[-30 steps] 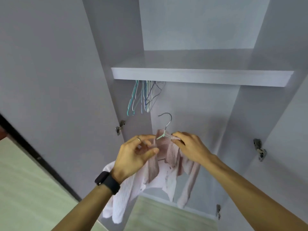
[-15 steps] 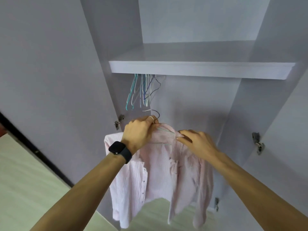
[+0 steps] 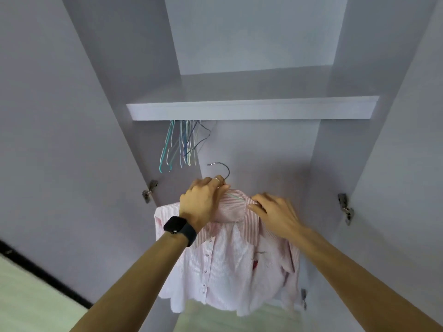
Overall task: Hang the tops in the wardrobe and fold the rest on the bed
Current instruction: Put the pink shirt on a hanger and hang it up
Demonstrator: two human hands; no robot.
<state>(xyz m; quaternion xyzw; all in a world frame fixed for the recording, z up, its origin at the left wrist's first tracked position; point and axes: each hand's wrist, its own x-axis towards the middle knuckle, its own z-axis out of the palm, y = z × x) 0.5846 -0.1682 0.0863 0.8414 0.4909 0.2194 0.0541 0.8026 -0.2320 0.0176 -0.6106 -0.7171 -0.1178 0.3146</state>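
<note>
Pink stripes run down the shirt (image 3: 227, 259), which sits on a wire hanger (image 3: 227, 169) out in front of the open wardrobe (image 3: 263, 152), low under the shelf (image 3: 251, 111). It is not hung up yet.

The left hand (image 3: 203, 200) has its fingers curled tight round the neck of the hanger, just under the hook. The right hand (image 3: 275, 216) has bent fingers that pinch the shirt at the collar, on the shoulder side.

Here is what I think could go wrong. I cannot see the rail from here, because the shelf hides it. The hook has to go up behind that shelf edge, so it could bump the edge or miss the rail. Then the shirt would drop when the hands let go. The shirt looks bunched on its right side. If the right hand lets go too soon, that shoulder may slide off the hanger.

A bunch of empty hangers (image 3: 184, 144) dangles just up and to the left of the hook. The hook could catch on them and get tangled, so a spot to their right looks safer.

A black watch (image 3: 179, 227) is on the left wrist. A metal hinge (image 3: 149, 191) sits on the left side wall.
</note>
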